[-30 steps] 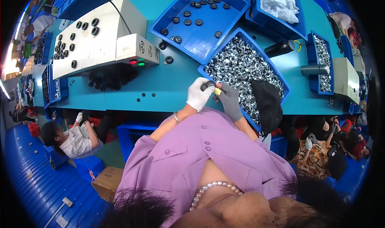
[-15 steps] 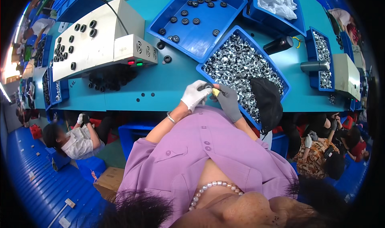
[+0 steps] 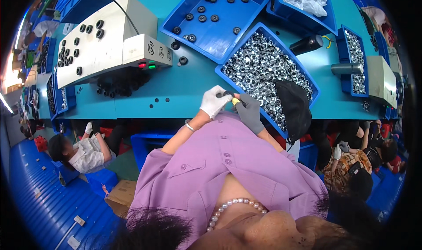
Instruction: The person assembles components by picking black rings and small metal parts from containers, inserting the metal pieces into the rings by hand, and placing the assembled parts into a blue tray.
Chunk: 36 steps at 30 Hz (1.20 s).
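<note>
Close in front of my chest, at the near edge of the table, both hands meet around a small black ring-shaped part (image 3: 228,94). My left hand (image 3: 213,102), in a white glove, is closed with its fingertips on the part's left side. My right hand (image 3: 249,113), in a grey glove, pinches it from the right. Something small and yellow (image 3: 236,101) shows at the right thumb; whether it is a wrap or a held piece I cannot tell. Just beyond my right hand stands a blue bin (image 3: 218,72) full of shiny metal rings (image 3: 259,67).
A blue tray (image 3: 204,41) holds several black round parts. At left a cream machine (image 3: 105,43) carries black rings on top, with more piled beneath. A black cloth bag (image 3: 292,111) hangs over the bin's right side. A dark cylinder (image 3: 306,45) lies behind. Other people sit at both sides.
Both hands stay together at the same place, with only a slight shift of the fingers around the black part. The view has tilted a little.
</note>
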Each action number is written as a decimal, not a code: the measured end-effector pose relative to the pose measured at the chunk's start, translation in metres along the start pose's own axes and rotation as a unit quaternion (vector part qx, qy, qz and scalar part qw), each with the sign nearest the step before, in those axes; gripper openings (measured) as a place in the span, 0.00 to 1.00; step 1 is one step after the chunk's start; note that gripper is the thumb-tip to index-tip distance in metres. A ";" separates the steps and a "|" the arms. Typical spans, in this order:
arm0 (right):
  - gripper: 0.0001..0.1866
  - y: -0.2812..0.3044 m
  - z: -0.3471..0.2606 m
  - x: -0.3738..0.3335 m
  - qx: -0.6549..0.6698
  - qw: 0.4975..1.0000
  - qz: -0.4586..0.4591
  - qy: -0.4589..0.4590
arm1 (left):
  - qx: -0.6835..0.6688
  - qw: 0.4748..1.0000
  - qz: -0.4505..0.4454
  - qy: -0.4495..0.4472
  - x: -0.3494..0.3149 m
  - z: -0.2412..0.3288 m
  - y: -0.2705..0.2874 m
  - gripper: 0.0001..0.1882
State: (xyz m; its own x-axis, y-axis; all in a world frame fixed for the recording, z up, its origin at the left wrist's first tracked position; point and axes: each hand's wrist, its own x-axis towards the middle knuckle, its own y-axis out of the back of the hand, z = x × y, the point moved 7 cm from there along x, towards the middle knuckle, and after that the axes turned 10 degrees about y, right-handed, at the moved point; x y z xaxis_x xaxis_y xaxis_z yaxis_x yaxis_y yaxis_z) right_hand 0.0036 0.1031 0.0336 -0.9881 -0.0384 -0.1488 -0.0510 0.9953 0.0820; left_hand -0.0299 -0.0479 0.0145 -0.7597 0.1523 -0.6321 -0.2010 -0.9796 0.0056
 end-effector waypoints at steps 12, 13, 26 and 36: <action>0.16 0.007 0.007 0.016 -0.030 0.998 0.017 0.054 | 0.216 0.969 0.036 -0.113 -0.002 0.020 -0.013 0.08; 0.15 0.006 0.008 0.016 0.043 0.999 0.015 0.010 | 0.129 0.991 -0.002 -0.017 -0.002 0.016 -0.011 0.08; 0.14 -0.002 0.024 0.019 0.065 0.996 -0.034 -0.054 | 0.198 0.962 0.120 -0.147 0.001 0.012 0.001 0.09; 0.13 -0.002 0.021 0.014 -0.031 0.997 -0.062 -0.026 | 0.194 0.980 0.043 -0.003 0.017 -0.009 0.006 0.12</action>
State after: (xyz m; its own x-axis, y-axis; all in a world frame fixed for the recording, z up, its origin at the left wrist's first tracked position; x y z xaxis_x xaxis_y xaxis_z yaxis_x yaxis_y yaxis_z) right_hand -0.0066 0.1027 0.0106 -0.9650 -0.1541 -0.2123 -0.1824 0.9758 0.1207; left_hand -0.0385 -0.0519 -0.0038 -0.7872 0.0738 -0.6122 -0.3557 -0.8653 0.3531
